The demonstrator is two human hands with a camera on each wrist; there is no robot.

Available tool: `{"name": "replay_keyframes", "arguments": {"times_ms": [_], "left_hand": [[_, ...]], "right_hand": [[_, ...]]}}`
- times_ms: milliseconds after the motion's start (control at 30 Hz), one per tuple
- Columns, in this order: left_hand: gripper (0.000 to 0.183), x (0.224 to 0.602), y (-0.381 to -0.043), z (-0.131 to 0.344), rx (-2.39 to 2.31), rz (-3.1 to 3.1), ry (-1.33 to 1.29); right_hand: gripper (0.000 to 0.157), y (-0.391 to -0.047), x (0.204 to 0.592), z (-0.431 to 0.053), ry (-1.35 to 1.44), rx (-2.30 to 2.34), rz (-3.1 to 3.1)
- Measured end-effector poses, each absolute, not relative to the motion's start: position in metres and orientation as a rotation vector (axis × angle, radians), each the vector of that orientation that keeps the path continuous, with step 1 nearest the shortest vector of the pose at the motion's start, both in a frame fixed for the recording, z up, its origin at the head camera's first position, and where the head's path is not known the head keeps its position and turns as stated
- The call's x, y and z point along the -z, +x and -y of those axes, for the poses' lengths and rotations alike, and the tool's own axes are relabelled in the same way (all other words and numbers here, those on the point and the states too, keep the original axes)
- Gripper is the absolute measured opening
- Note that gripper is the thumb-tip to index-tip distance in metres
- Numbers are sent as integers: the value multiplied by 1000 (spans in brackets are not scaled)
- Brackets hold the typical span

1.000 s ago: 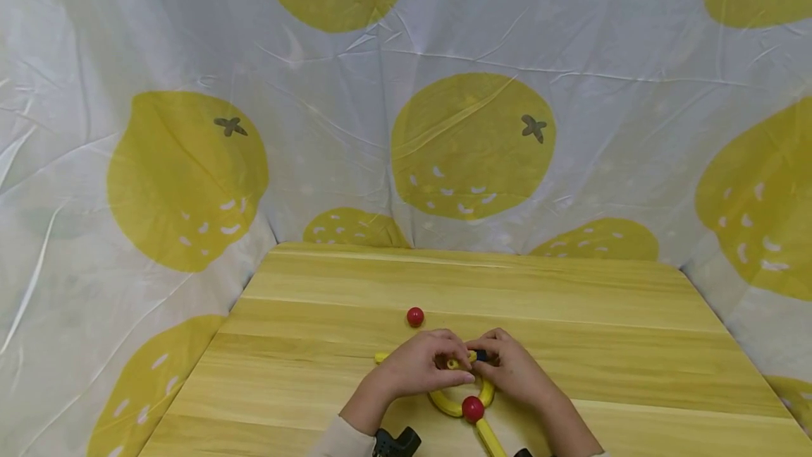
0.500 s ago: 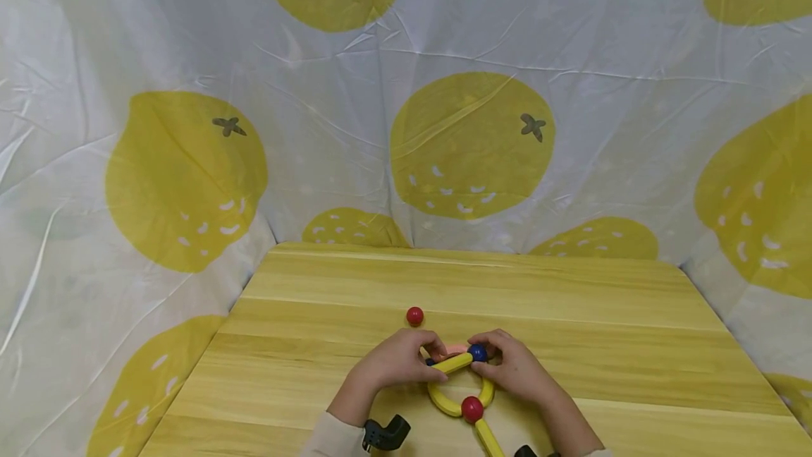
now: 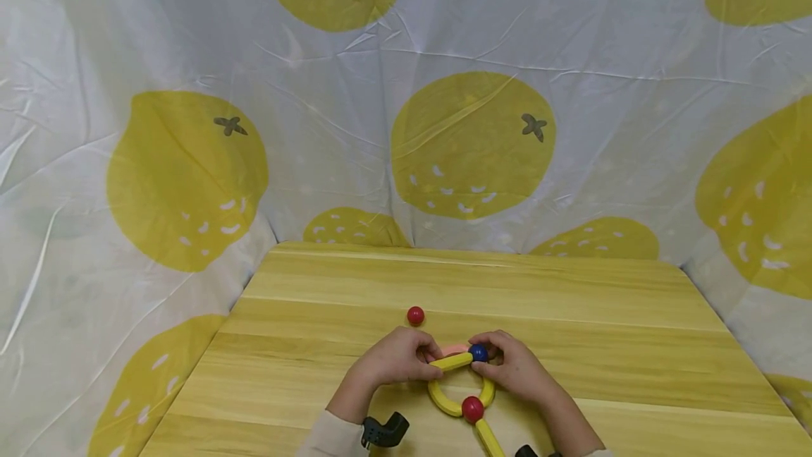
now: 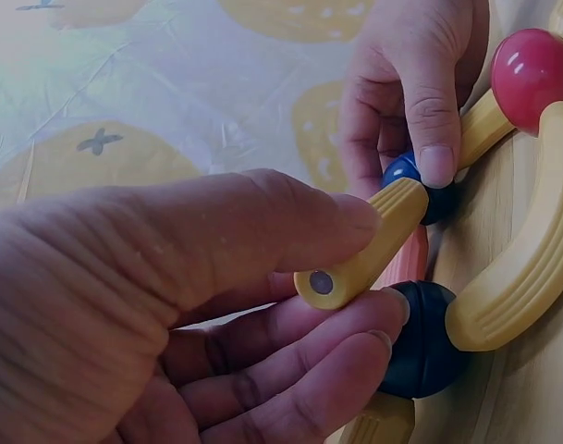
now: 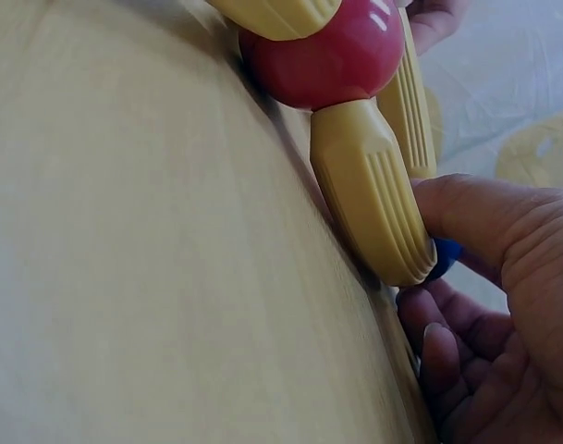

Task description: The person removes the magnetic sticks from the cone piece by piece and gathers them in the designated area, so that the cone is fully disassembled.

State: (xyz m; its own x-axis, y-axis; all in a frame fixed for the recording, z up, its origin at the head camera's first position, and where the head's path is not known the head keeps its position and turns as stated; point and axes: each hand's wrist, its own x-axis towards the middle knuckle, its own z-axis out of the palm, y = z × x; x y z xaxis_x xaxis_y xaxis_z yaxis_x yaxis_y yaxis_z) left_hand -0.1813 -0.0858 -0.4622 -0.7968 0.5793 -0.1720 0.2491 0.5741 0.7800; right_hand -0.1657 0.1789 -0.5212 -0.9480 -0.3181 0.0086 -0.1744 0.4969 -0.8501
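My left hand pinches a short yellow magnetic rod between thumb and fingers; a round magnet shows in its near end in the left wrist view. The rod's other end meets a blue ball, which my right hand pinches. Below them lies a ring of curved yellow rods joined at a red ball. A pink rod runs along the ring's far side. Close to my left fingertips, a second dark blue ball joins one curved rod. My right fingers partly hide the held ball.
A loose red ball sits on the wooden table beyond my left hand. One straight yellow rod extends from the ring toward me. Lemon-print cloth hangs behind the table and along its sides.
The rod in my left hand has swung from pointing toward the camera to lying across, its end against the blue ball. My left hand has shifted slightly left; my right has barely moved.
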Motion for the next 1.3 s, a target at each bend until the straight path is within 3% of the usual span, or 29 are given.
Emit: {"name": "replay_keyframes", "arguments": {"times_ms": [733,1300], "left_hand": [[14,461,-185,94,-1100,-2364,744],[18,462,-200,142,-1251,-2518,584]], "right_hand": [[35,-164,519,-178,-435,1445,-2573],[35,-164,519,-179,-397,1415,-2586]]}}
